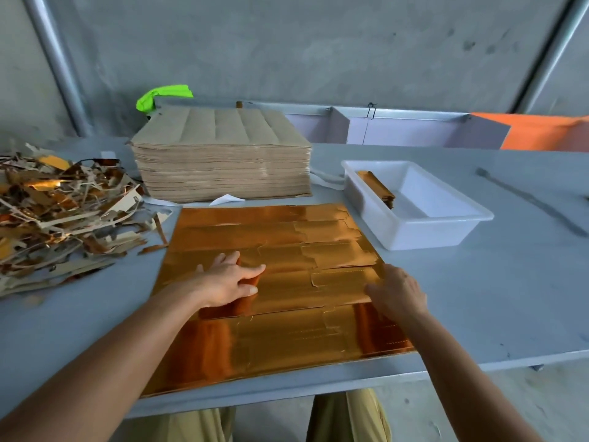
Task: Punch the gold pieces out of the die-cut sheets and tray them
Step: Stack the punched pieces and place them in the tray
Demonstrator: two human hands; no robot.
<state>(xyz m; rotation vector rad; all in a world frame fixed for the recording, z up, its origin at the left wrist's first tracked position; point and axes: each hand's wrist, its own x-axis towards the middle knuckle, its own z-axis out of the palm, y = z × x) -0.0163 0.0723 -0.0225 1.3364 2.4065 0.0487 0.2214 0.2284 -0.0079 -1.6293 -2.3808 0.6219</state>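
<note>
Left hand: the left hand (228, 280) lies palm down on the gold sheet (277, 291), left of its middle, forearm reaching in from the lower left; the fingers are straight and spread apart, pressing flat on the foil, the thumb stretched out to the right.
Right hand: the right hand (396, 293) rests at the sheet's right edge, forearm coming in from the lower right; seen from the back, its fingers bend down onto the foil, but whether they pinch a piece I cannot tell.
Gold sheet: lies flat, shiny side up, on the grey table (494, 298), near its front edge; cut outlines of long pieces show across it.
Tray: the white tray (424, 218) stands just beyond the sheet's far right corner, with a bundle of gold pieces (377, 188) along its left wall.
Sheet stack: a tall stack of sheets (223, 161), dull brown side up, sits behind the gold sheet.
Scrap: a scrap heap (60, 218) of torn strips lies at the left.
</note>
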